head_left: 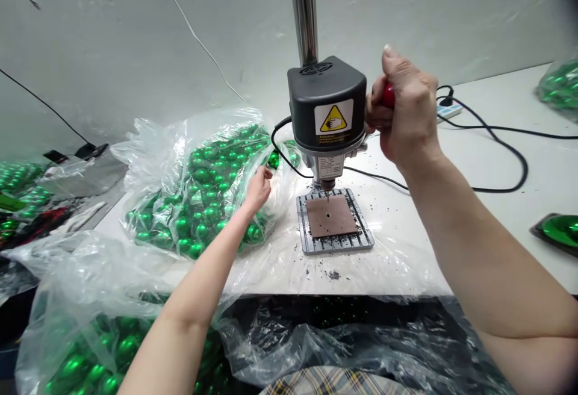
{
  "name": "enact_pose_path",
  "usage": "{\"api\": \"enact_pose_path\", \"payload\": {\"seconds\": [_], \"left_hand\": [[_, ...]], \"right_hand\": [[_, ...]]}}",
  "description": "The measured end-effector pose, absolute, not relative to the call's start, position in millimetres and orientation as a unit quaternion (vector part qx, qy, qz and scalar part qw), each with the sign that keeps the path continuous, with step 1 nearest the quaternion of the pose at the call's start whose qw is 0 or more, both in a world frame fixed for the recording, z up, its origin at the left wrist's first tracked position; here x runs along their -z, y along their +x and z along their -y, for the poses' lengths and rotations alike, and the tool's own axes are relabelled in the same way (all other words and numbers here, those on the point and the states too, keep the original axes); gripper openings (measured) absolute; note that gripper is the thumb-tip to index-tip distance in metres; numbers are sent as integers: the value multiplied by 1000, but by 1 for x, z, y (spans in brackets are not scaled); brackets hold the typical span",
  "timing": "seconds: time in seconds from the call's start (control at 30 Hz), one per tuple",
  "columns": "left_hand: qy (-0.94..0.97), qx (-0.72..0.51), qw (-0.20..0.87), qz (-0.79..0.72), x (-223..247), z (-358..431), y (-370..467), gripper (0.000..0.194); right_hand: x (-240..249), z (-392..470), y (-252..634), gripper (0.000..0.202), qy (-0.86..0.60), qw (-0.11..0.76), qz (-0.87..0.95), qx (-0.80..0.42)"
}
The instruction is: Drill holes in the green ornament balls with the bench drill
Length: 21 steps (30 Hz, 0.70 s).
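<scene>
My right hand is wrapped round the red knob of the lever on a black and grey bench drill press, thumb pointing up. Below the drill bit, a brown square pad with a dark hole lies on the ridged metal base. My left hand is at the right side of a clear plastic bag full of shiny green balls. Its fingers are curled in, and what they may hold is hidden. One green ball shows just past the fingertips.
Dark shavings are scattered round the base. A second bag of green balls stands low at the front left. Black cables run across the white table to a power strip. A glossy green object lies at right.
</scene>
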<state>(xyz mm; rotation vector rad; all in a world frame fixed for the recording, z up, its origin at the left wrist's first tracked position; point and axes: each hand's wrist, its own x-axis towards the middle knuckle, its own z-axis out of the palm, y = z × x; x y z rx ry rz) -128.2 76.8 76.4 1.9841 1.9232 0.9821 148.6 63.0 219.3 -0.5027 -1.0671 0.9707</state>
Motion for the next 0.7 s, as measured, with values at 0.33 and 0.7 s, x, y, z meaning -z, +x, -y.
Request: {"api": "enact_pose_path", "payload": {"seconds": [0.33,0.7], "left_hand": [[595,-133,71,-789,-69,-131,-152,24],[419,-551,533,-487,-100,-26,-116,49]], "right_hand": [[-218,-64,150,51,-223,721,489,-437],[-219,-60,149,60,-251,713,512,-408]]}}
